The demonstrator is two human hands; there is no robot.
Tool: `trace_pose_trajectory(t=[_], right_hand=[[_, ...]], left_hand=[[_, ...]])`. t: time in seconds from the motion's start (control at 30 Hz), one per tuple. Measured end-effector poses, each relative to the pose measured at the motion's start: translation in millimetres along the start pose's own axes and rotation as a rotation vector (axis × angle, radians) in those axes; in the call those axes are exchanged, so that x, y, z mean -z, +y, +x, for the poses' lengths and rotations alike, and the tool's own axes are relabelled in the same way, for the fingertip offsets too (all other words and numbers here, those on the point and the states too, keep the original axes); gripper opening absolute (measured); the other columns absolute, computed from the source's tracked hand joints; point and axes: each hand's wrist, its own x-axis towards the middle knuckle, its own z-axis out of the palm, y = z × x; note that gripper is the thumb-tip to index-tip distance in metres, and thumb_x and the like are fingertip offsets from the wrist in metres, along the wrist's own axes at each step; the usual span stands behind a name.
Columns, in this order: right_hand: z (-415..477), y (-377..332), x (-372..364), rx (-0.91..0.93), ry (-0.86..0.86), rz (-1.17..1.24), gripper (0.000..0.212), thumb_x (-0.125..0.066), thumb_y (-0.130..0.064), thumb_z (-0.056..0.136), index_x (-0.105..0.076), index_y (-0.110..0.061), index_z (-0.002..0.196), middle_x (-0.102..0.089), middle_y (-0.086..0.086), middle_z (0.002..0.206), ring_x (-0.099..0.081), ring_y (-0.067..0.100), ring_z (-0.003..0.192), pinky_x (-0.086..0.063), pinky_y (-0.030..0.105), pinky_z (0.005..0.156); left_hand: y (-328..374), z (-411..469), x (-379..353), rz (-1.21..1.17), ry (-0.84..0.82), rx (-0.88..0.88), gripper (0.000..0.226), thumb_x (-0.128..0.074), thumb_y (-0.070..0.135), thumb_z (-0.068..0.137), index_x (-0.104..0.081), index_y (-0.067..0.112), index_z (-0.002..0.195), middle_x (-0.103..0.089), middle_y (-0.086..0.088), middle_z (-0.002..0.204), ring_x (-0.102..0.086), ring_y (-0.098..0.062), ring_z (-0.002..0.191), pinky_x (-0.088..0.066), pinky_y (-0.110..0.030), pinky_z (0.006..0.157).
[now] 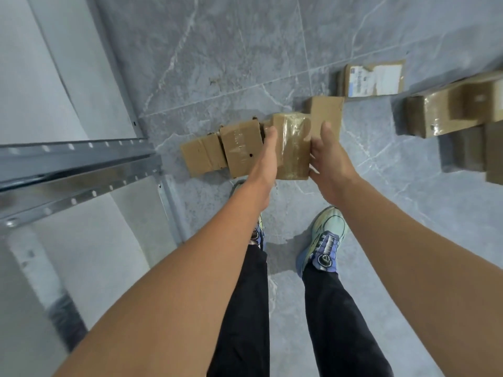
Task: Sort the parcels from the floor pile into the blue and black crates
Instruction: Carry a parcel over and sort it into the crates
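Taped parcel [294, 148] is held above the floor [217, 50], gripped between both hands: left hand [268, 151] on its left side, right hand [330, 161] on its right. Other parcels [241, 148] are seen lying beneath and right; metal rack [76, 161] at left.

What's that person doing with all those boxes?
A person stands over a grey floor, holding one taped brown parcel between the left hand and the right hand. Other parcels lie on the floor in front, among them a labelled parcel. No crate is in view.
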Motion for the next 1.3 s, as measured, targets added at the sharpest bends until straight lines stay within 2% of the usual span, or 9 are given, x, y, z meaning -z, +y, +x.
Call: trace_pose_trajectory(t=[0.13,0.27,0.33,0.47,0.6,0.8,1.03,1.17,1.3], right_hand=[[-66,-35,11,0.058,0.002,0.056,0.065,-0.017,-0.066,0.107,-0.07,-0.03,0.119,-0.066,-0.014,0.128,-0.055,0.005,0.128,-0.036,0.036,0.115],[-149,-83,28,0.146,-0.012,0.081,0.064,-0.015,-0.067,0.107,-0.061,-0.033,0.134,-0.063,-0.012,0.133,-0.052,0.006,0.132,-0.036,0.03,0.108],[-192,-108,40,0.21,-0.026,0.078,0.071,-0.014,-0.071,0.104,-0.065,-0.032,0.135,-0.064,-0.012,0.139,-0.053,0.004,0.133,-0.04,0.028,0.106],[-280,-155,64,0.278,-0.037,0.161,0.087,-0.017,-0.079,0.099,-0.045,-0.022,0.158,-0.049,-0.006,0.159,-0.042,0.009,0.147,-0.028,0.039,0.125],[-372,-194,88,0.419,-0.044,0.192,0.075,-0.012,-0.073,0.102,-0.055,-0.033,0.147,-0.055,-0.014,0.149,-0.044,0.005,0.142,-0.029,0.033,0.12],[-495,-232,125,0.585,0.043,0.207,0.056,-0.013,-0.068,0.105,-0.062,-0.049,0.124,-0.063,-0.026,0.127,-0.052,-0.006,0.125,-0.038,0.02,0.098],[-593,-224,151,0.707,0.176,0.296,0.055,-0.017,-0.067,0.106,-0.06,-0.048,0.135,-0.056,-0.018,0.147,-0.044,0.003,0.142,-0.029,0.037,0.123],[-637,-206,152,0.754,0.299,0.413,0.047,-0.019,-0.06,0.11,-0.061,-0.046,0.125,-0.054,-0.016,0.147,-0.042,0.005,0.145,-0.027,0.039,0.126],[-676,-179,156,0.774,0.437,0.541,0.056,-0.023,-0.065,0.107,-0.067,-0.04,0.13,-0.062,-0.017,0.14,-0.051,-0.001,0.135,-0.039,0.032,0.116]], left_hand=[[35,-62,-13,0.018,-0.031,-0.073,0.059,-0.02,0.072,0.102,-0.053,0.044,0.141,-0.053,0.01,0.148,-0.046,-0.011,0.138,-0.022,-0.045,0.124],[78,-142,-37,0.066,-0.036,-0.151,0.066,-0.025,0.082,0.095,-0.056,0.046,0.141,-0.054,0.013,0.149,-0.045,-0.008,0.138,-0.024,-0.049,0.123],[102,-185,-53,0.099,-0.046,-0.202,0.059,-0.024,0.078,0.097,-0.062,0.049,0.132,-0.064,0.021,0.134,-0.054,-0.001,0.128,-0.032,-0.044,0.119],[150,-278,-85,0.144,-0.064,-0.27,0.051,-0.019,0.068,0.103,-0.067,0.05,0.104,-0.073,0.032,0.092,-0.067,0.015,0.089,-0.047,-0.027,0.091],[196,-376,-122,0.152,-0.097,-0.391,0.048,-0.017,0.054,0.11,-0.061,0.042,0.094,-0.069,0.034,0.069,-0.064,0.019,0.066,-0.05,-0.015,0.065],[224,-467,-166,0.269,-0.196,-0.555,0.046,-0.022,0.064,0.105,-0.065,0.049,0.101,-0.072,0.03,0.096,-0.065,0.018,0.088,-0.046,-0.024,0.088],[233,-541,-200,0.422,-0.353,-0.637,0.041,-0.025,0.071,0.101,-0.063,0.055,0.105,-0.064,0.024,0.124,-0.057,0.003,0.114,-0.039,-0.042,0.116],[234,-567,-215,0.519,-0.484,-0.659,0.05,-0.029,0.072,0.099,-0.06,0.046,0.128,-0.061,0.016,0.137,-0.056,-0.004,0.125,-0.039,-0.043,0.116],[225,-598,-232,0.637,-0.633,-0.67,0.047,-0.03,0.069,0.098,-0.062,0.046,0.124,-0.064,0.021,0.132,-0.057,0.0,0.124,-0.046,-0.034,0.102]])
